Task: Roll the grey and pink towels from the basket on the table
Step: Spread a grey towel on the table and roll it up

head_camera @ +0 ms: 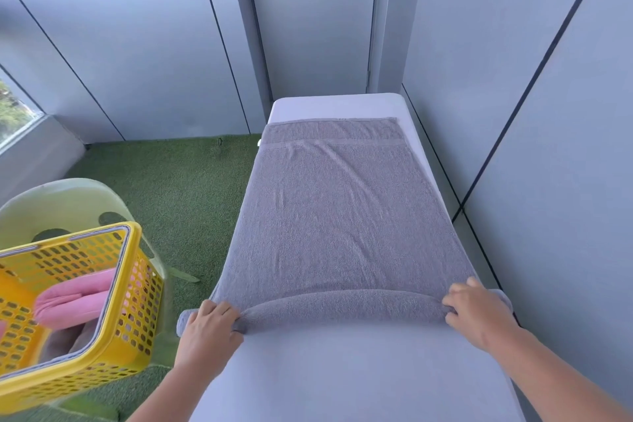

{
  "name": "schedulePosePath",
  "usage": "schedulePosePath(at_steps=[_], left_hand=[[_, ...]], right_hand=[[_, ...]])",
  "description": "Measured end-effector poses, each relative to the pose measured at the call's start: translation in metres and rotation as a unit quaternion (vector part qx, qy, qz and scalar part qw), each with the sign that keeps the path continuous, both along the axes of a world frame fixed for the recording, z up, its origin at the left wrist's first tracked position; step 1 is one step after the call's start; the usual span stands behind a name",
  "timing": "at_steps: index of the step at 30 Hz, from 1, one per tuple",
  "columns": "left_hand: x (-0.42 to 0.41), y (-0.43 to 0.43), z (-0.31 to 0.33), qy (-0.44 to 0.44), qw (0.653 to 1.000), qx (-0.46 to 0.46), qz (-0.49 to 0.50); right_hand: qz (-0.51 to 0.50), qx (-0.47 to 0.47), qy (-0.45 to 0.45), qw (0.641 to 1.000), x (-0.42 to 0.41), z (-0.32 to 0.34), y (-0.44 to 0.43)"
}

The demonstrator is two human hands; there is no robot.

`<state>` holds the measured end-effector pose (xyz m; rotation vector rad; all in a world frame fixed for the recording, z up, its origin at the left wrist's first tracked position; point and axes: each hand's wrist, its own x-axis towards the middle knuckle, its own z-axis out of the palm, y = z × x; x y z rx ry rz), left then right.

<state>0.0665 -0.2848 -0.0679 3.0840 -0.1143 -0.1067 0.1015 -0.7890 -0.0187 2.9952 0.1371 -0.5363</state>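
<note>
A grey towel (337,209) lies spread lengthwise on the white table (342,373). Its near end is turned over into a short roll (342,307) across the table's width. My left hand (209,325) grips the roll's left end and my right hand (476,312) grips its right end, fingers curled over the fabric. A pink towel (73,298) lies folded inside the yellow perforated basket (137,288) at the lower left.
The basket rests on a pale green plastic chair (65,199) to the left of the table. Green artificial turf (178,188) covers the floor. Grey wall panels run close along the table's right side, and a grey door (311,17) stands behind its far end.
</note>
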Motion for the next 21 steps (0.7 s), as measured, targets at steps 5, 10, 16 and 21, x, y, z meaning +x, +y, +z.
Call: schedulePosePath(at_steps=[5,10,16,21], left_hand=[[-0.008,0.003,0.010,-0.034,0.999,0.029,-0.021],[-0.001,0.001,0.006,-0.038,0.997,-0.048,0.038],[-0.004,0.005,0.006,-0.032,0.995,-0.089,0.039],[-0.005,0.010,0.007,0.000,1.000,-0.007,-0.011]], right_hand=[[-0.033,0.022,0.032,0.999,-0.008,-0.002,-0.007],[-0.072,0.060,-0.041,0.995,-0.007,-0.001,0.001],[-0.051,0.179,-0.041,0.982,-0.005,-0.017,-0.005],[0.007,0.062,-0.015,0.998,-0.005,-0.013,-0.009]])
